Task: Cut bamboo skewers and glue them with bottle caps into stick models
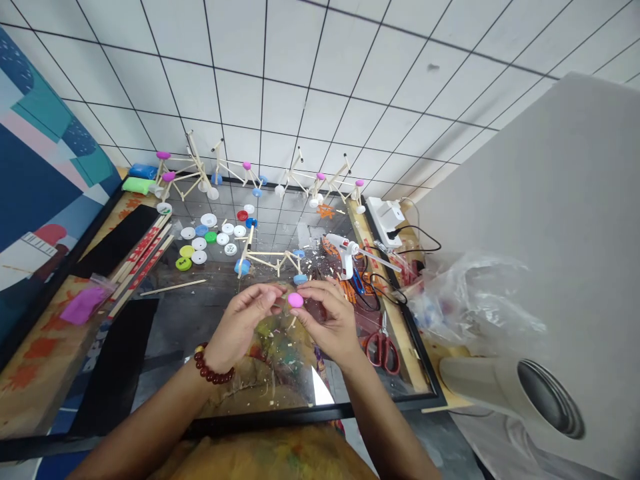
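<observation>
A pink clay piece (pixel 295 300), rounded and slightly flattened, sits between the thumb and fingers of my right hand (pixel 327 320). My left hand (pixel 253 320), with a dark red bead bracelet (pixel 214 370) at its wrist, is just left of the clay; its fingers are loosely curled and slightly apart, with nothing visible in them. Just beyond my hands stands a small wooden-stick bicycle frame (pixel 270 257) on blue bottle caps. Farther back are several similar stick frames (pixel 193 163) with pink clay seats.
A white hot glue gun (pixel 345 253) lies on the right near a power strip (pixel 384 220) and cables. Red-handled scissors (pixel 383 350) are nearer. Several bottle caps (pixel 210 237), wooden sticks (pixel 143 260) and a purple clay pack (pixel 85 303) are on the left.
</observation>
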Action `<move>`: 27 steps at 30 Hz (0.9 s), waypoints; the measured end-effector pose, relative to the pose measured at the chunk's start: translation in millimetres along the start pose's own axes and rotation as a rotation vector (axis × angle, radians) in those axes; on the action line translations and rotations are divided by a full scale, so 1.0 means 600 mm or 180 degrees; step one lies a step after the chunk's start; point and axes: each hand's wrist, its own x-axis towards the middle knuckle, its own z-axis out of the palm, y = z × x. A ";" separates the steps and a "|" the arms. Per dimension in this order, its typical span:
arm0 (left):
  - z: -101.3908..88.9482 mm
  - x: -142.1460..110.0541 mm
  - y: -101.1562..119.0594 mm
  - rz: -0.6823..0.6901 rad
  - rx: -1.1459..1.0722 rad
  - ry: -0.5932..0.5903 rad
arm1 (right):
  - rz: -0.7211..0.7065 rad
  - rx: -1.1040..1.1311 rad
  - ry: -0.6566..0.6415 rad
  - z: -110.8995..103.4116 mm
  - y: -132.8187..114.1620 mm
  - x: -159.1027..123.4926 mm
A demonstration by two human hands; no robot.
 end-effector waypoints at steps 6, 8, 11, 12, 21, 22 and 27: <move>-0.031 0.010 0.007 0.1048 0.0914 0.0545 | 0.1636 0.2562 0.0176 -0.003 0.024 0.011; -0.034 0.013 0.006 0.0926 0.0805 0.0621 | 0.2127 0.3329 0.0081 -0.006 0.025 0.018; -0.028 0.014 -0.004 0.0474 0.0431 0.0682 | 0.2436 0.3778 -0.0068 -0.010 0.022 0.026; -0.024 0.014 -0.008 0.0350 0.0298 0.0696 | 0.2437 0.3743 -0.0038 -0.011 0.022 0.028; 0.022 0.061 -0.020 -0.0286 -0.0714 0.0892 | 0.1452 0.1886 0.0481 -0.015 0.066 0.064; 0.026 0.070 -0.018 -0.0254 -0.0742 0.0926 | 0.1337 0.1674 0.0465 -0.014 0.073 0.070; 0.043 0.103 -0.014 -0.0180 -0.0776 0.0927 | 0.0890 0.0884 0.0347 -0.003 0.102 0.093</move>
